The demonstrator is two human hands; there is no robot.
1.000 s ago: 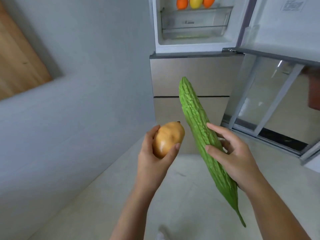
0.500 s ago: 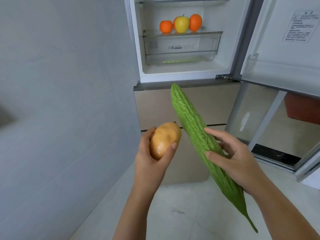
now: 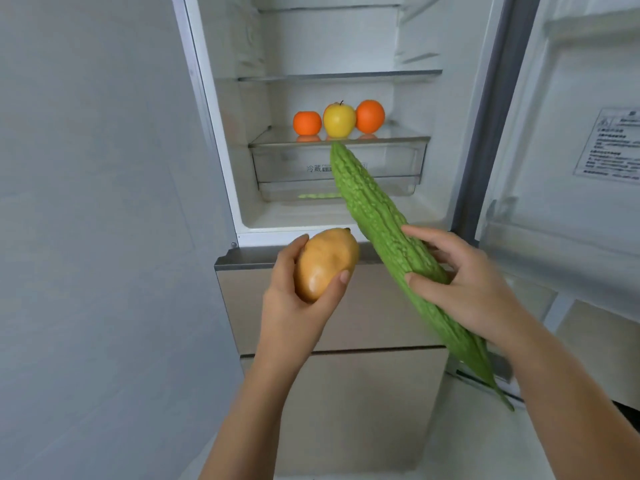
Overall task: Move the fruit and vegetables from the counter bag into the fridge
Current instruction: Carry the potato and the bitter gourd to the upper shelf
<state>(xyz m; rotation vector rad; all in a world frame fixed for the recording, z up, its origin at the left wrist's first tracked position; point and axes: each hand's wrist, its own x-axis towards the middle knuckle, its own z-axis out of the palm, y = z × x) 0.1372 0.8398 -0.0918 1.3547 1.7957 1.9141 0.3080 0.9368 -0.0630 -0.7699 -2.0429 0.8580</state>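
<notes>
Head view: open white fridge (image 3: 221,140) w/ glass shelf (image 3: 401,136) carrying small orange (image 3: 307,123), yellow apple (image 3: 339,120) & bigger orange (image 3: 370,116) in a row. The clear plastic drawer (image 3: 284,164) below holds sth long & green, blurred. Left hand (image 3: 294,306) curls round the yellow-orange oval mango (image 3: 323,263). Right hand (image 3: 474,292) grips the long bumpy green bitter gourd (image 3: 374,216) mid-length, tip tilted toward the shelf. Vs 0.5 s ago: fridge nearer, upper shelves now in view, grips unchanged.
</notes>
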